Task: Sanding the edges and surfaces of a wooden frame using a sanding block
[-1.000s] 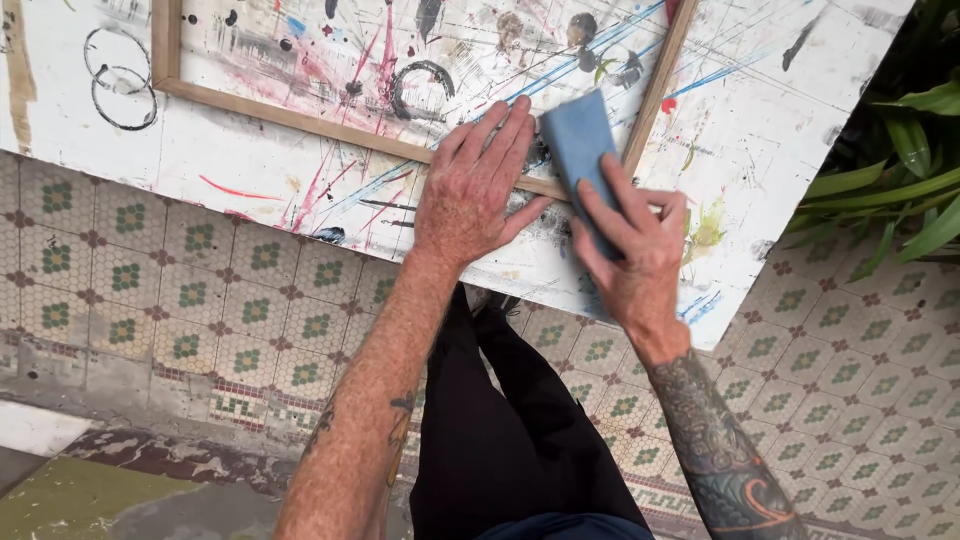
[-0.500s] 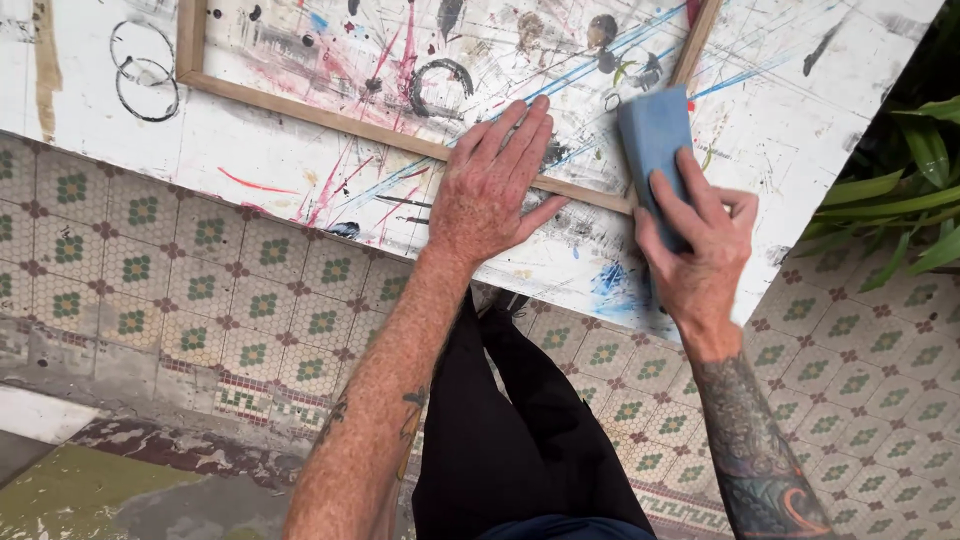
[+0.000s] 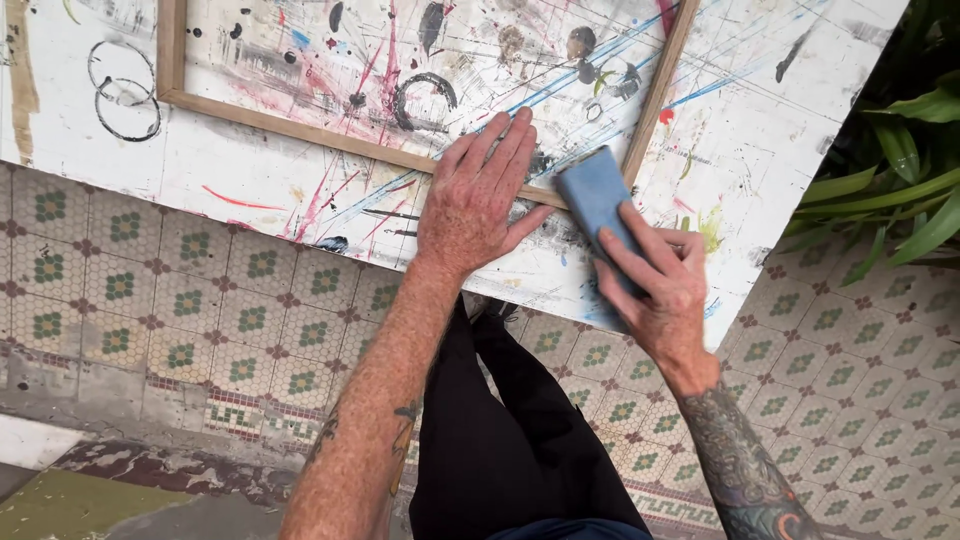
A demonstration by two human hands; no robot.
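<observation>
Progress: your right hand (image 3: 665, 290) pinches a blue sanding block (image 3: 598, 205) against the near rail of a thin wooden frame (image 3: 350, 140), close to its right corner; how much of the rail is smoothed cannot be told. Your left hand (image 3: 480, 200) lies spread flat on that rail, bracing it. Frame: pale bare wood, rectangular, flat on a white paint-spattered surface (image 3: 760, 130). Block: soft-edged, matte.
</observation>
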